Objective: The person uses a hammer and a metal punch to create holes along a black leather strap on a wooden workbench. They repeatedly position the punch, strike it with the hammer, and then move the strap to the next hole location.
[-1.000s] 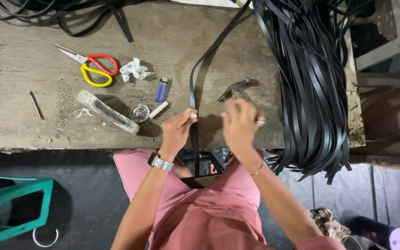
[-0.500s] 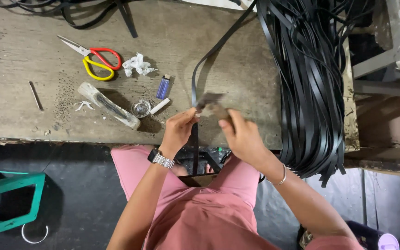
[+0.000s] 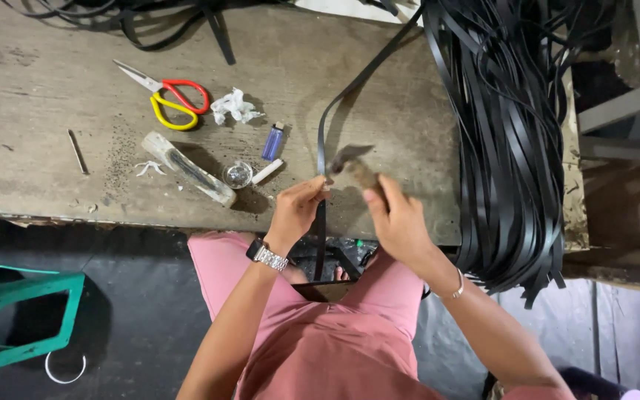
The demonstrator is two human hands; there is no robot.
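Note:
My left hand (image 3: 295,212) pinches a long black strap (image 3: 350,89) against the front part of the worn wooden workbench (image 3: 38,148). The strap runs up the bench toward a big bundle of black straps (image 3: 512,133) and hangs down over the bench edge toward my lap. My right hand (image 3: 398,218) grips a small hammer (image 3: 351,164) by its wooden handle. The blurred hammer head hovers just above the spot where my left fingers hold the strap.
On the bench to the left lie red-and-yellow scissors (image 3: 168,100), a crumpled white scrap (image 3: 235,106), a blue lighter (image 3: 273,141), a small round tin (image 3: 238,174), a white stick (image 3: 267,172), a wooden block (image 3: 189,169) and a nail (image 3: 77,151). A green stool (image 3: 16,318) stands on the dark floor.
My right hand picked the hammer up from the bench and brought it over the strap beside my left fingers. My left hand kept its pinch on the strap.

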